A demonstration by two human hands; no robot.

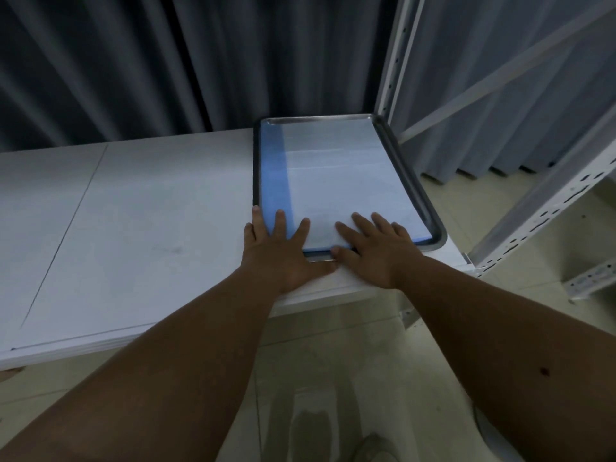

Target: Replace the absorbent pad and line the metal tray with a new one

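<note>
I am pressing both hands flat on the near end of the absorbent pad (336, 181), which is lying inside the metal tray (408, 168) at the right end of the white table (116, 228). My left hand (283, 251) is resting with its fingers (279, 223) spread, the outer ones lying over the tray's left rim and the pad's blue strip, the thumb stretching along the near rim. My right hand (376, 251) is lying beside it, fingers spread on the pale surface, its thumb touching the pad's blue near edge. Neither hand is pinching anything. The pad is filling nearly the whole tray. A white metal rack (540, 208) is standing just right of the table, with grey curtains (133, 61) hanging behind.
</note>
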